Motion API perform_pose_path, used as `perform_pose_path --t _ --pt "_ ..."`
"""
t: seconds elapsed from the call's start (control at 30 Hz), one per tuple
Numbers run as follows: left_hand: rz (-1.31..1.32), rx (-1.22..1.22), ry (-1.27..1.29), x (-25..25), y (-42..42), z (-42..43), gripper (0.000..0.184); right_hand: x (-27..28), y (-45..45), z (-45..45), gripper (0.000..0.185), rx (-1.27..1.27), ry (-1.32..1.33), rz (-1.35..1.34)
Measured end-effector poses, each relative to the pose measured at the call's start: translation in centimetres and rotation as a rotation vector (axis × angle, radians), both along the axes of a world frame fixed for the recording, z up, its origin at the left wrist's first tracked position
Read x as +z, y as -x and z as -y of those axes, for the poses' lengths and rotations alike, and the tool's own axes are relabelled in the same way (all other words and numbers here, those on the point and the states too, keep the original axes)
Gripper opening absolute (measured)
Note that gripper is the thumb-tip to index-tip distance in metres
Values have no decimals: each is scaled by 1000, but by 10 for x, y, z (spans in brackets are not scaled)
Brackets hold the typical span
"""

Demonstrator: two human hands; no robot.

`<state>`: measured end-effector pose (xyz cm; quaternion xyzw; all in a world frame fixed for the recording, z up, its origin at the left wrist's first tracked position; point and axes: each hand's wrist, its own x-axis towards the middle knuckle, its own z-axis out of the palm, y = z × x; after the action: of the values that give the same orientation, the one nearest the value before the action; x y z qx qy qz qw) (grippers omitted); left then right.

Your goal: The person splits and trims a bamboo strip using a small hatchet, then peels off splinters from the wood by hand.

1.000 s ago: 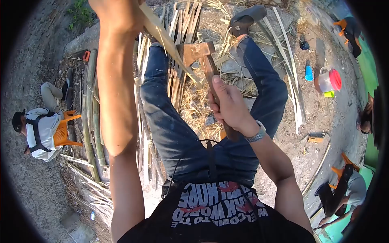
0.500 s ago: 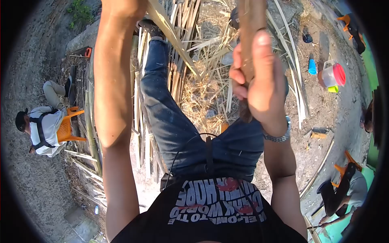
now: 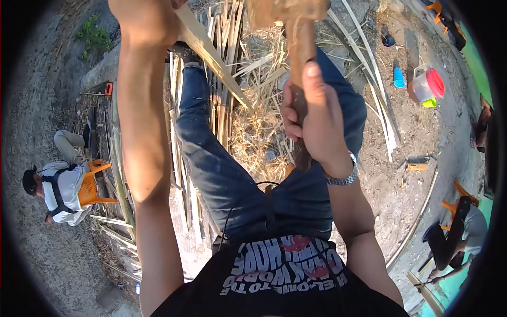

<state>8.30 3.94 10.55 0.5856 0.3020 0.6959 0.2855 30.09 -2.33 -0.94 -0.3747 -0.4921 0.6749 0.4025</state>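
Note:
My right hand (image 3: 317, 113) is wrapped round the handle of a wooden mallet (image 3: 302, 58), with the thumb along it. The mallet's thick head lies at the top edge, partly cut off and blurred. My left hand (image 3: 145, 21) is at the top left, mostly wrist and back of hand, with its fingers largely out of view. It grips a split bamboo piece (image 3: 211, 55), which slants down to the right, its lower end above the shavings between my legs.
Long bamboo strips (image 3: 229, 31) and pale shavings (image 3: 259, 127) lie between and beside my legs. To the right are a clear jug with a red lid (image 3: 425, 84) and a blue cup (image 3: 398, 76). A person (image 3: 63, 193) sits on an orange chair at left; others are at right.
My right hand and the mallet have shifted left and lower in view, bringing the mallet head into sight. My left hand and the bamboo piece appear slightly further left as the view shifts.

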Motion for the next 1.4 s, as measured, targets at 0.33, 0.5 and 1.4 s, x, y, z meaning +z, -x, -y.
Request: perform_pose_path --t 0.33,0.5,1.4 --pt "129 -178 25 -4 61 14 31 41 0 1 81 -189 21 -80" --pt "215 -157 8 -8 73 39 31 29 -7 -23 84 -2 -277 -333" --pt "209 -95 44 -11 105 55 24 -75 59 -21 76 64 -227 328"
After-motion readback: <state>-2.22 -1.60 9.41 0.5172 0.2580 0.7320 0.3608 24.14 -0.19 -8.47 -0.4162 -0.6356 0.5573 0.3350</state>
